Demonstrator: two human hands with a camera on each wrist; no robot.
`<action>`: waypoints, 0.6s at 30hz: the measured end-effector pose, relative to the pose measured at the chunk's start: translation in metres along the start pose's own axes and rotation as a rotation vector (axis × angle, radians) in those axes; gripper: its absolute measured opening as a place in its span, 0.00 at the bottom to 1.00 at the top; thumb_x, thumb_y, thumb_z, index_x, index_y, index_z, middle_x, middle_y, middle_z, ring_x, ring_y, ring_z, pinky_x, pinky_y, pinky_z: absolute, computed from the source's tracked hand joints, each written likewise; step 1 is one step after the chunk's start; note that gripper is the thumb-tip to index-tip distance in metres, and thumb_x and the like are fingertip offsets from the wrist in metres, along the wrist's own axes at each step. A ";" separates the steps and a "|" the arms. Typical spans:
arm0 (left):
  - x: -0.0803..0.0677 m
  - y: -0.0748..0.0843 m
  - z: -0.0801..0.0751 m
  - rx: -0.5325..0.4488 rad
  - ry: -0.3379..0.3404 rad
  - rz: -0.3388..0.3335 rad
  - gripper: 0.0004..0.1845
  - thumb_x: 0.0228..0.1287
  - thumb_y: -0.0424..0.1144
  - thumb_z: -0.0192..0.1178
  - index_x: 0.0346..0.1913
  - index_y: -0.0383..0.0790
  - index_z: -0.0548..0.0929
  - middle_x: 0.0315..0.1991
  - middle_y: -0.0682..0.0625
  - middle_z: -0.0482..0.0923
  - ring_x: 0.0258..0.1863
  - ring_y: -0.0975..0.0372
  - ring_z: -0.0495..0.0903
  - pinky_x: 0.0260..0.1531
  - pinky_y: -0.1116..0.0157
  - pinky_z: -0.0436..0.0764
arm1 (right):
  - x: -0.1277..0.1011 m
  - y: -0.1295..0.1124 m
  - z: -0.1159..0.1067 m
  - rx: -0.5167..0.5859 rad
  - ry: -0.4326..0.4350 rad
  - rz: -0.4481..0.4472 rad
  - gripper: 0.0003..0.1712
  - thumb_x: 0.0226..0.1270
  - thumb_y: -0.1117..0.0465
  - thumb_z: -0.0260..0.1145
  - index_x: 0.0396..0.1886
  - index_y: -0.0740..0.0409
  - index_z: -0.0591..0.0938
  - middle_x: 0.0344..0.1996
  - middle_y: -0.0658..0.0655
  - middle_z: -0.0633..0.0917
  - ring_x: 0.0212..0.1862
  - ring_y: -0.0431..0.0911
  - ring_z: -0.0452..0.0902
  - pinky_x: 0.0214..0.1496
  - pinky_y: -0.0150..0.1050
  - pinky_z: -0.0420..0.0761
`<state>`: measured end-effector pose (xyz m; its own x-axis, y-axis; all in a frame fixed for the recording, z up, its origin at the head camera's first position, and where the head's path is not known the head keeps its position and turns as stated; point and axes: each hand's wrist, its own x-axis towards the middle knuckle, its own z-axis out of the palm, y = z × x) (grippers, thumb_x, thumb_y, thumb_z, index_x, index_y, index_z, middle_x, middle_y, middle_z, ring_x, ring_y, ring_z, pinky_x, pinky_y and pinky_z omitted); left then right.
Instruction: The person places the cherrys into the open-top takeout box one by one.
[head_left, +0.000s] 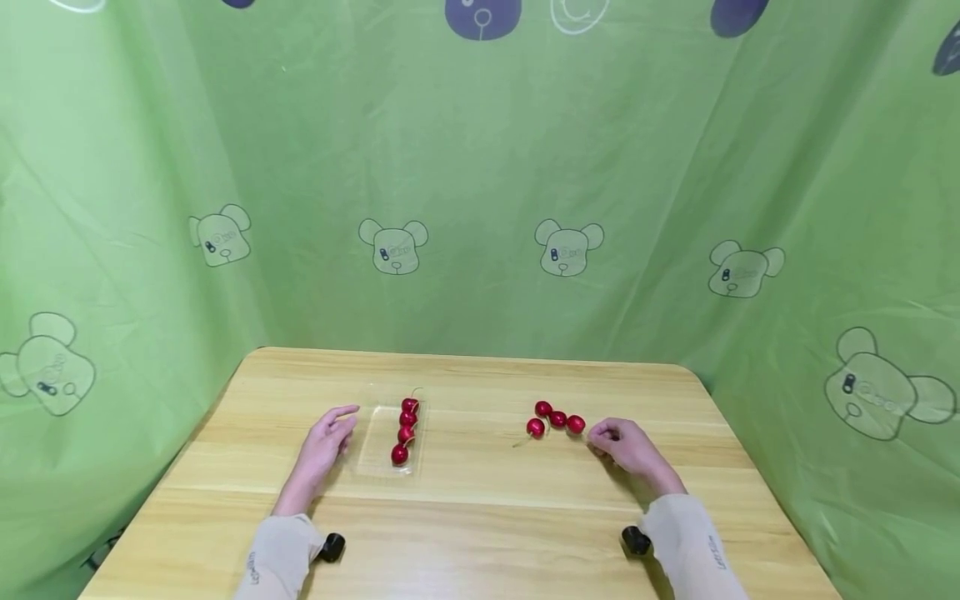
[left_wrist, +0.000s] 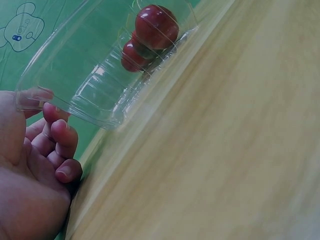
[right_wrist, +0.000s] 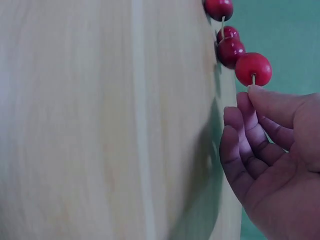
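Observation:
A clear plastic tray (head_left: 375, 454) lies left of the table's middle with several red cherries (head_left: 406, 427) lined up in it. My left hand (head_left: 343, 422) rests flat on the wood beside the tray's left edge, fingers relaxed and thumb at its rim. The left wrist view shows the tray (left_wrist: 90, 85), two of its cherries (left_wrist: 156, 26) and my loosely curled left hand (left_wrist: 55, 150). Right of centre, several loose cherries (head_left: 557, 418) lie on the table. My right hand (right_wrist: 248, 95) pinches the stem of the nearest cherry (right_wrist: 253, 69), also seen from the head camera (head_left: 576, 424).
The wooden table (head_left: 480, 517) is ringed on three sides by green bear-print cloth (head_left: 480, 208). A small black camera mount sits at each wrist (head_left: 332, 546) (head_left: 635, 541). Bare wood lies between the tray and the loose cherries.

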<state>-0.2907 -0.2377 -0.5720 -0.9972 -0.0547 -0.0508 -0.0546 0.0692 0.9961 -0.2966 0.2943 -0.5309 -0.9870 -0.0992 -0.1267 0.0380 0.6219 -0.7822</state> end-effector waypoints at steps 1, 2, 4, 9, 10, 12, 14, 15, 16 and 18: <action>0.000 0.000 0.000 0.000 0.001 0.002 0.21 0.80 0.42 0.56 0.70 0.40 0.75 0.29 0.52 0.73 0.27 0.64 0.71 0.28 0.71 0.73 | 0.000 -0.002 0.000 0.003 0.002 -0.005 0.11 0.78 0.63 0.62 0.49 0.69 0.82 0.35 0.62 0.84 0.35 0.49 0.78 0.33 0.38 0.80; 0.000 0.000 0.000 0.000 0.002 0.002 0.21 0.80 0.42 0.56 0.70 0.40 0.75 0.29 0.52 0.73 0.26 0.64 0.71 0.28 0.71 0.73 | 0.000 -0.004 0.000 0.008 0.004 -0.007 0.12 0.78 0.62 0.62 0.50 0.69 0.82 0.34 0.63 0.84 0.35 0.49 0.78 0.32 0.38 0.81; 0.000 0.000 0.000 0.000 0.000 0.004 0.21 0.80 0.42 0.56 0.70 0.40 0.75 0.29 0.52 0.73 0.26 0.64 0.71 0.28 0.71 0.73 | 0.000 -0.007 0.001 0.013 0.012 -0.010 0.13 0.79 0.62 0.61 0.51 0.69 0.81 0.34 0.62 0.83 0.34 0.49 0.78 0.31 0.39 0.81; 0.000 0.000 -0.001 0.005 0.001 0.008 0.21 0.80 0.43 0.56 0.69 0.40 0.75 0.29 0.52 0.73 0.26 0.64 0.71 0.28 0.71 0.73 | 0.000 -0.015 0.000 0.011 0.026 -0.044 0.14 0.80 0.62 0.60 0.53 0.70 0.80 0.31 0.62 0.81 0.34 0.49 0.76 0.34 0.39 0.81; 0.000 0.000 -0.001 0.007 0.002 0.009 0.22 0.79 0.43 0.57 0.69 0.39 0.75 0.29 0.52 0.73 0.26 0.64 0.71 0.28 0.71 0.73 | 0.000 -0.016 0.000 0.009 0.028 -0.052 0.14 0.80 0.62 0.59 0.53 0.70 0.80 0.31 0.62 0.81 0.34 0.50 0.77 0.36 0.39 0.81; 0.000 0.000 -0.001 0.008 0.001 0.010 0.22 0.80 0.43 0.56 0.70 0.39 0.74 0.29 0.52 0.73 0.26 0.64 0.71 0.28 0.71 0.73 | 0.000 -0.019 -0.001 0.008 0.034 -0.059 0.14 0.80 0.62 0.59 0.53 0.69 0.80 0.33 0.62 0.81 0.36 0.51 0.77 0.39 0.39 0.82; 0.000 0.000 -0.001 0.004 0.003 0.008 0.22 0.80 0.43 0.56 0.70 0.39 0.74 0.29 0.52 0.73 0.26 0.64 0.71 0.28 0.71 0.74 | 0.000 -0.022 0.000 0.010 0.037 -0.073 0.14 0.80 0.62 0.59 0.53 0.70 0.80 0.37 0.64 0.83 0.39 0.52 0.79 0.43 0.41 0.83; 0.000 0.001 -0.001 0.005 0.002 0.010 0.22 0.80 0.43 0.56 0.70 0.38 0.74 0.29 0.52 0.73 0.26 0.64 0.71 0.28 0.71 0.74 | 0.000 -0.023 0.000 0.014 0.039 -0.076 0.14 0.80 0.63 0.60 0.54 0.70 0.80 0.39 0.65 0.83 0.41 0.54 0.80 0.44 0.42 0.84; 0.000 0.001 -0.001 0.005 0.002 0.010 0.22 0.80 0.42 0.56 0.70 0.38 0.74 0.29 0.52 0.73 0.26 0.64 0.71 0.28 0.71 0.74 | 0.000 -0.025 0.000 0.018 0.040 -0.082 0.14 0.80 0.63 0.60 0.54 0.71 0.80 0.41 0.66 0.84 0.43 0.55 0.81 0.46 0.44 0.85; 0.000 0.001 -0.001 0.005 0.000 0.012 0.22 0.80 0.42 0.56 0.70 0.38 0.74 0.29 0.52 0.73 0.26 0.64 0.71 0.28 0.71 0.74 | -0.001 -0.028 0.001 0.032 0.040 -0.084 0.15 0.79 0.63 0.60 0.54 0.71 0.80 0.44 0.68 0.84 0.46 0.57 0.82 0.49 0.47 0.86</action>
<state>-0.2908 -0.2388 -0.5714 -0.9978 -0.0542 -0.0393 -0.0433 0.0747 0.9963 -0.2969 0.2760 -0.5102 -0.9923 -0.1188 -0.0362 -0.0408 0.5874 -0.8083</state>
